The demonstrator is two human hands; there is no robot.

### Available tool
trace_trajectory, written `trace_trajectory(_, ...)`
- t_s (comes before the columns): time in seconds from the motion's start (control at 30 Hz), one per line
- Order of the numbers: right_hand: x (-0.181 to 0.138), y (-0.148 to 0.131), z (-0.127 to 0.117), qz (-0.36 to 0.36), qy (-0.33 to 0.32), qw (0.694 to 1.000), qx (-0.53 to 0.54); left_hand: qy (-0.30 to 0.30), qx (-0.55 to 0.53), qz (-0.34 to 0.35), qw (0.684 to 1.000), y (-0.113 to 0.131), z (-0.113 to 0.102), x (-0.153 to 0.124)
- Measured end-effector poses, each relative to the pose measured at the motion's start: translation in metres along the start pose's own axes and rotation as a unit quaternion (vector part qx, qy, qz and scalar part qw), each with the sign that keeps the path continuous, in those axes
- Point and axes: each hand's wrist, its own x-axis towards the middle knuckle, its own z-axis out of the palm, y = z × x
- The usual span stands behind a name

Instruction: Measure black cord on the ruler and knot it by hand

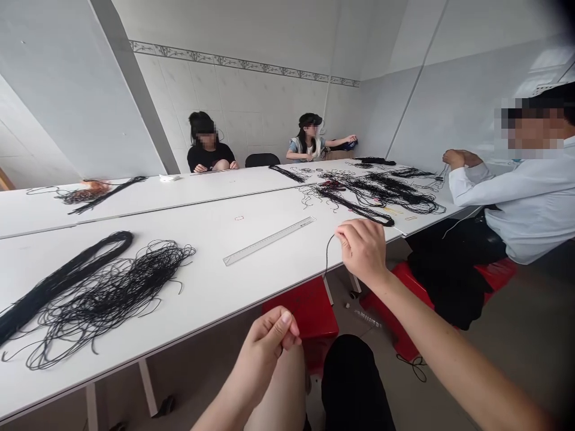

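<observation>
Pinches in the right hand [363, 246] a thin black string-like cord [327, 254] hanging down from it, with the left hand [269, 336] pressed together.

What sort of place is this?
Probably a shared workroom: a long white tabletop holds bundles of black cord and a clear ruler, with other people seated around it.

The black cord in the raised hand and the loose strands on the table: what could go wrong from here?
The right hand pinches the black cord between fingertips, so it might slip and drop. The loose strands lie heaped on the table and could tangle. The bottle on the floor might get kicked.
</observation>
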Motion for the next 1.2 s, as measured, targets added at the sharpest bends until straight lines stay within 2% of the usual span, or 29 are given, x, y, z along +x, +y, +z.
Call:
trace_trajectory(0.13,-0.004,0.006,-0.014,0.018,0.034,0.999,-0.002,0.0,-0.001,0.003,1.0,0.011,-0.008,-0.005)
trace_trajectory(0.4,0.003,0.005,-0.056,0.083,0.076,0.991,0.075,-0.081,0.0,-0.02,0.996,0.038,0.0,-0.028)
trace_trajectory(0.6,0.008,0.003,-0.069,0.097,0.094,0.986,0.099,-0.045,0.038,0.012,0.998,0.041,-0.003,-0.028)
trace_trajectory(1.0,0.0,0.001,-0.07,0.118,0.091,0.982,0.118,0.029,0.157,0.05,0.986,0.042,0.0,-0.025)
trace_trajectory(1.1,-0.005,0.005,-0.067,0.168,0.074,0.973,0.142,0.048,0.185,0.064,0.979,0.042,0.001,-0.024)
trace_trajectory(1.2,-0.011,0.008,-0.061,0.257,-0.003,0.935,0.243,0.063,0.206,0.084,0.973,0.041,0.003,-0.021)
